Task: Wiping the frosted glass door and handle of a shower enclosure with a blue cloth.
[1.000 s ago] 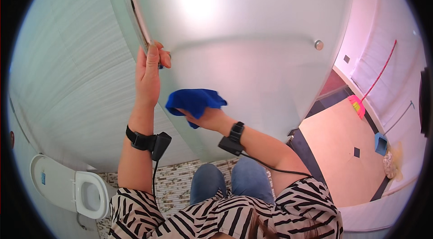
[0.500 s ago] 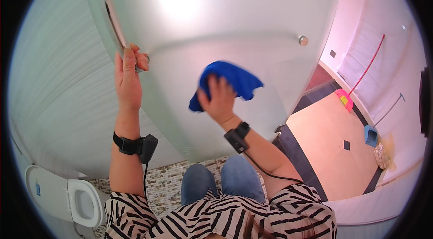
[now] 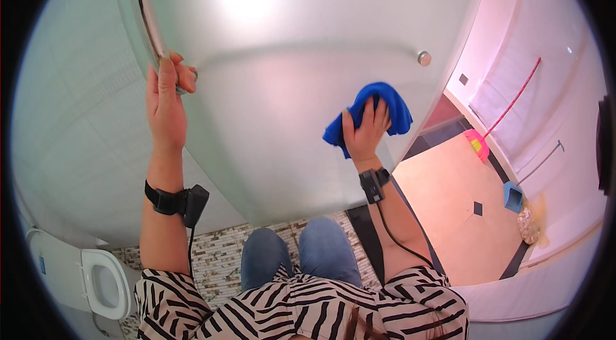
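A frosted glass door (image 3: 276,109) fills the middle of the view. My left hand (image 3: 167,93) is wrapped round the lower end of the chrome door handle (image 3: 149,22) at the door's left edge. Against the right part of the glass, my right hand (image 3: 368,131) presses a bunched blue cloth (image 3: 391,106), its fingers spread over the fabric and the thumb apart. Part of the cloth is hidden under the palm. Each forearm wears a black strapped device with a cable.
A white toilet (image 3: 106,283) stands at the lower left on mosaic-patterned flooring (image 3: 218,251). Beyond the door's right edge, a pink broom (image 3: 476,142) and a blue dustpan (image 3: 513,196) lean by the wall, near a light plastic bag (image 3: 529,224). A round metal knob (image 3: 424,58) projects from the glass.
My right hand has slid the blue cloth to the right across the glass. My left hand still grips the handle, and the whole view has shifted slightly.
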